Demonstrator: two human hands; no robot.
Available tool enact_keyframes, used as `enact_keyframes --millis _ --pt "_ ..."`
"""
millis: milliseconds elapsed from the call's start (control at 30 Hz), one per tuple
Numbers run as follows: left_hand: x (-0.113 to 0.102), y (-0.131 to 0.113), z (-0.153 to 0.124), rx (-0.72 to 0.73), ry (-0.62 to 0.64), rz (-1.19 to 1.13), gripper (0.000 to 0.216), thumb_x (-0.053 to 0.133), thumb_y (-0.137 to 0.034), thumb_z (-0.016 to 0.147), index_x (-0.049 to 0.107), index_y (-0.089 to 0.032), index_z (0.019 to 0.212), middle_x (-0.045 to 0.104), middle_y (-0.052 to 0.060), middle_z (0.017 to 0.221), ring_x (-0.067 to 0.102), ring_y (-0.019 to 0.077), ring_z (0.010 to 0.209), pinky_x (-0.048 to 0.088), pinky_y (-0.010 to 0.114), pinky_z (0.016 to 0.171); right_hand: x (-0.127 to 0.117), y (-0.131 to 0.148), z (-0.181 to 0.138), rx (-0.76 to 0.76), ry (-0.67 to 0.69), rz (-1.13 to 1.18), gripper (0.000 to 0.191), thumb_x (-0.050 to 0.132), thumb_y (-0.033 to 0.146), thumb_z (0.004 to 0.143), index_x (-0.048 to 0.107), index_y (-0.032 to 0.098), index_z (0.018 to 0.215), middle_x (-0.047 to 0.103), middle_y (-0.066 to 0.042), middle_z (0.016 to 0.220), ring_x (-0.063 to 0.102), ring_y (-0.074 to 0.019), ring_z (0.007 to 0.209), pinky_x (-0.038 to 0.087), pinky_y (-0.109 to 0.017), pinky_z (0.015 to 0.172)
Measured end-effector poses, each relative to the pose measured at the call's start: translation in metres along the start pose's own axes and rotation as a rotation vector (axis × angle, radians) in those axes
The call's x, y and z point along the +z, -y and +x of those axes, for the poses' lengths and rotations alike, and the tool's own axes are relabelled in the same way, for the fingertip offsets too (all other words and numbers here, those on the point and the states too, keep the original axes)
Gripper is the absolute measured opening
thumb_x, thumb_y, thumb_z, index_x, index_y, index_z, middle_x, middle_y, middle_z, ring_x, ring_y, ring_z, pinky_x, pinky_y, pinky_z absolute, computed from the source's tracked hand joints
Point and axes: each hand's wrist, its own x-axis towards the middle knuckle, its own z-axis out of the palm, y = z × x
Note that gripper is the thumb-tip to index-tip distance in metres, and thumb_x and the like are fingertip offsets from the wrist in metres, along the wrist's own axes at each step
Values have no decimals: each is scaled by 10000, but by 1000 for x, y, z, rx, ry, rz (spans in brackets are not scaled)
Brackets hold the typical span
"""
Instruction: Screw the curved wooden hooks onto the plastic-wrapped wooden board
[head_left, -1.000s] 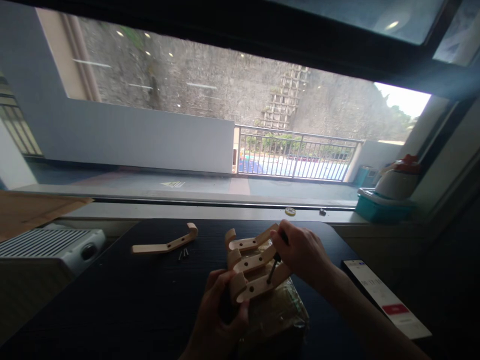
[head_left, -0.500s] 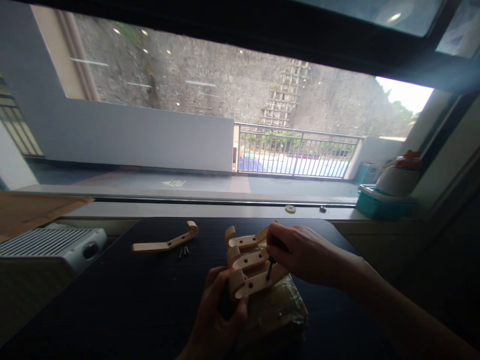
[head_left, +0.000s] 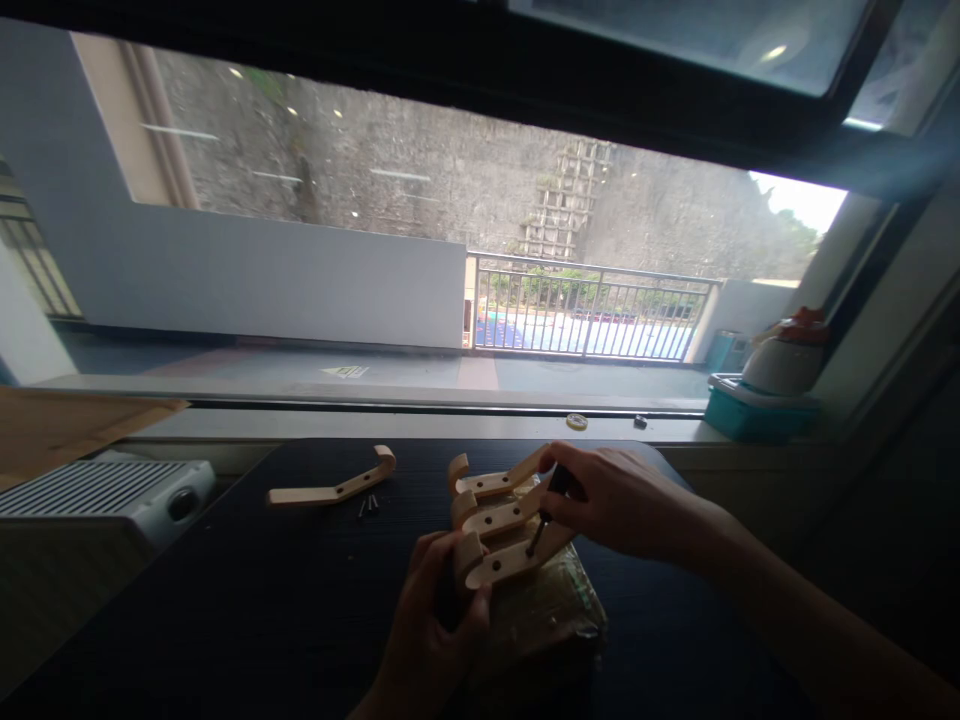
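My right hand [head_left: 600,495] grips a black-handled screwdriver [head_left: 556,490]. Its shaft slants down into a dark hole in the nearest wooden hook [head_left: 510,563]. My left hand [head_left: 439,615] pinches the curled end of this hook between thumb and fingers. Beyond it, a middle wooden hook [head_left: 501,519] and a far wooden hook [head_left: 487,484] lie side by side, each with dark holes. All three rest across a block wrapped in shiny clear film [head_left: 544,620]; whether they are fastened to it I cannot tell. Any screw under the screwdriver's tip is too small to make out.
On the dark table [head_left: 262,590], a separate wooden hook [head_left: 334,493] lies left, with several small screws [head_left: 369,506] beside it. A yellow tape roll [head_left: 577,422] and a small dark object [head_left: 640,422] sit on the windowsill. A radiator [head_left: 112,490] stands left, a teal box [head_left: 757,408] right.
The screwdriver leans a little more to the right, and my right hand has turned so more of the black handle shows. My left hand keeps its hold. The view has shifted slightly.
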Motion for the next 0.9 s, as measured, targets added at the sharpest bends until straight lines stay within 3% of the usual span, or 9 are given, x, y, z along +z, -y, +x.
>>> enact_keyframes --millis 167,300,500,667,900 --pt "1 5 -3 -32 -2 -6 358 559 -225 756 461 -224 1100 611 36 975 607 194 906 505 302 804 -7 8 2 -64 70 7 176 448 274 856 593 210 933 624 -26 767 529 -142 667 265 -255 568" --pt "3 7 -5 -46 1 -29 398 562 -220 760 428 -234 1134 618 29 988 618 188 903 508 290 794 10 9 7 -66 -17 31 146 408 290 888 530 213 910 603 -3 730 506 -121 619 255 -243 545" --pt "2 6 -4 -22 -5 -18 385 559 -223 766 443 -224 1133 615 38 1011 617 198 933 511 307 814 26 7 7 91 -134 23 179 363 314 915 476 190 853 582 -5 683 487 -115 557 228 -246 508" --pt "0 4 -3 -13 2 -12 371 546 -227 781 440 -212 1136 614 47 1011 617 200 926 513 315 800 11 8 2 58 -78 -69 227 396 364 899 541 191 870 599 -12 686 510 -125 570 232 -251 518" --pt "0 2 -3 -30 21 -22 346 546 -229 784 452 -207 1116 595 50 1010 602 195 930 501 312 807 -13 12 0 -159 46 -97 199 443 269 869 631 208 896 642 -32 795 547 -142 702 288 -244 595"
